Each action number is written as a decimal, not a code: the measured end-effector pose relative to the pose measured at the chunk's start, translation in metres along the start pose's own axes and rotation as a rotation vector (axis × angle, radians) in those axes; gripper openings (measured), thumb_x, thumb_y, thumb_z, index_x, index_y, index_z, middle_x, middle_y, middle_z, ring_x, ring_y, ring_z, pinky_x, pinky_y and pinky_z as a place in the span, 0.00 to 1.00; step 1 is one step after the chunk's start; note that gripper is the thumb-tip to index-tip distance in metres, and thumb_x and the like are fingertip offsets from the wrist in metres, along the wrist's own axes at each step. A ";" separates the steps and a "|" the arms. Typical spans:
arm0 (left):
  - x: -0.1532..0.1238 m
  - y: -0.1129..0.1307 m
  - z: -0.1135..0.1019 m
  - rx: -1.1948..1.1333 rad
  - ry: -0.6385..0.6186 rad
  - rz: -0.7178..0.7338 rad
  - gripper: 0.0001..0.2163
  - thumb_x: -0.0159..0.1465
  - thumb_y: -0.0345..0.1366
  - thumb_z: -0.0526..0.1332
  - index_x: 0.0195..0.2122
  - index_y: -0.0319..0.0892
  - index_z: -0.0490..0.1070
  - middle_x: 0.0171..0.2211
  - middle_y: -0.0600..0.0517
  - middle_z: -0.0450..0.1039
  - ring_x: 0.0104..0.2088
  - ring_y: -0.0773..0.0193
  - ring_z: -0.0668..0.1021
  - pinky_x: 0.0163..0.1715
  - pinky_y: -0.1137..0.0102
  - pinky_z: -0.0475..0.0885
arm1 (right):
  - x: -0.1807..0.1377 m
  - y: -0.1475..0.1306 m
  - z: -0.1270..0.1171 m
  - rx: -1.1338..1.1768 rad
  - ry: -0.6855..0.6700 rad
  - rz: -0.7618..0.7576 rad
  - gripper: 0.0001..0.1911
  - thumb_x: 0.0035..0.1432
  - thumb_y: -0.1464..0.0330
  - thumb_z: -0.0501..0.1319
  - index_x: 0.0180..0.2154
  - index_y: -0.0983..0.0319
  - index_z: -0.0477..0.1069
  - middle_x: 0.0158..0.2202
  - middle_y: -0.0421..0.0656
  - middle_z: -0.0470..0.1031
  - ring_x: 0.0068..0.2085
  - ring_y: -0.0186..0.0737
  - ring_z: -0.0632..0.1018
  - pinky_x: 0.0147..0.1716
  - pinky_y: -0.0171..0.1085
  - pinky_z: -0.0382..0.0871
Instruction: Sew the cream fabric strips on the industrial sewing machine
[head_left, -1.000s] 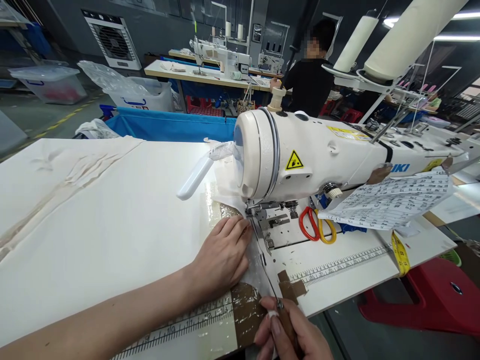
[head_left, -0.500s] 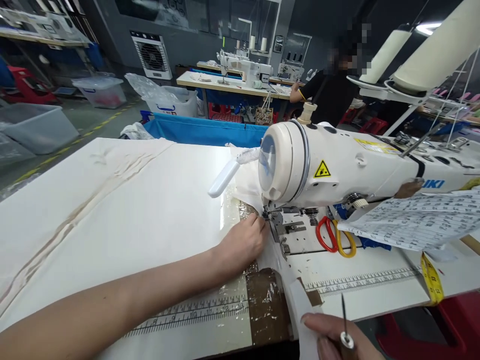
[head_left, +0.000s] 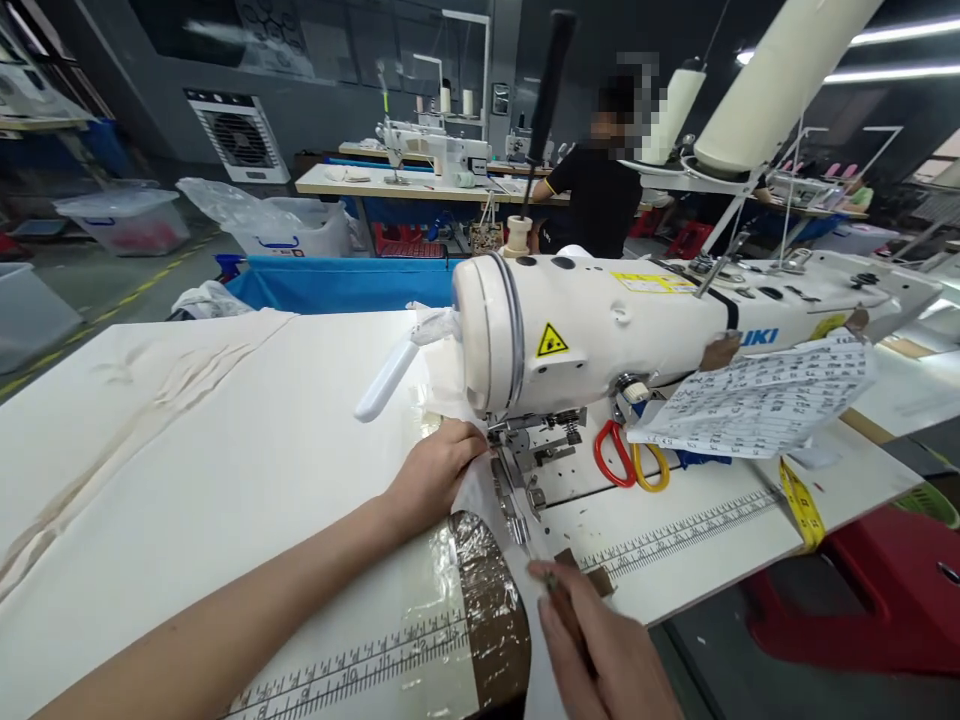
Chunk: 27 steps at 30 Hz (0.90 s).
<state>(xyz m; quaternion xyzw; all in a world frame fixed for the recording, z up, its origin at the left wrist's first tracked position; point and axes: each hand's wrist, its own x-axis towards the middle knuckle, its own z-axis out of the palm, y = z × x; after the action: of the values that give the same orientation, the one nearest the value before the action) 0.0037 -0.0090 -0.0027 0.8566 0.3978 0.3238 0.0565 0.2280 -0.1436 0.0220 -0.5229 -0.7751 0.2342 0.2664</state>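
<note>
My left hand is closed on a strip of white fabric just left of the presser foot of a white sewing machine. The fabric runs from under the machine head toward me, over the table's front edge. Lower right, my right hand wraps round an awl with a brownish handle. Its thin point reaches forward to the fabric near the metal guide. My right fingertips lie close to the strip; whether they also grip it I cannot tell.
Red-and-yellow-handled scissors lie right of the needle area. A yellow tape measure hangs over the table edge. Printed paper leans against the machine. Long cream fabric lies at left. Beyond, a person sits among other machines.
The view has turned right. My right hand has moved forward and left toward the machine, and the awl has swung from upright to pointing at the fabric. My left hand stays beside the presser foot.
</note>
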 end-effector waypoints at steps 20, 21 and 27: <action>0.007 -0.002 -0.005 -0.058 0.000 -0.017 0.09 0.70 0.35 0.54 0.36 0.41 0.73 0.35 0.48 0.78 0.35 0.62 0.79 0.31 0.70 0.75 | 0.054 0.014 0.032 -0.248 0.257 -0.119 0.16 0.68 0.74 0.48 0.52 0.66 0.69 0.37 0.48 0.81 0.33 0.44 0.83 0.26 0.36 0.69; 0.007 -0.002 -0.005 -0.044 -0.001 -0.019 0.10 0.70 0.36 0.53 0.37 0.41 0.73 0.35 0.48 0.78 0.35 0.61 0.79 0.31 0.70 0.75 | 0.054 0.014 0.032 -0.256 0.253 -0.115 0.16 0.68 0.74 0.47 0.51 0.66 0.69 0.37 0.48 0.81 0.33 0.44 0.82 0.26 0.36 0.69; 0.006 -0.003 -0.004 0.011 -0.009 -0.032 0.12 0.71 0.37 0.51 0.37 0.41 0.72 0.34 0.48 0.77 0.33 0.61 0.79 0.31 0.69 0.75 | 0.054 0.014 0.031 -0.244 0.280 -0.126 0.15 0.67 0.74 0.48 0.51 0.65 0.68 0.36 0.46 0.81 0.32 0.42 0.82 0.26 0.35 0.68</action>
<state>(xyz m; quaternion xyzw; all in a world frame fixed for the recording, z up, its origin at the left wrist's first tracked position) 0.0022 -0.0034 0.0031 0.8518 0.4129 0.3170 0.0589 0.2000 -0.0908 -0.0012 -0.5291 -0.7844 0.0463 0.3203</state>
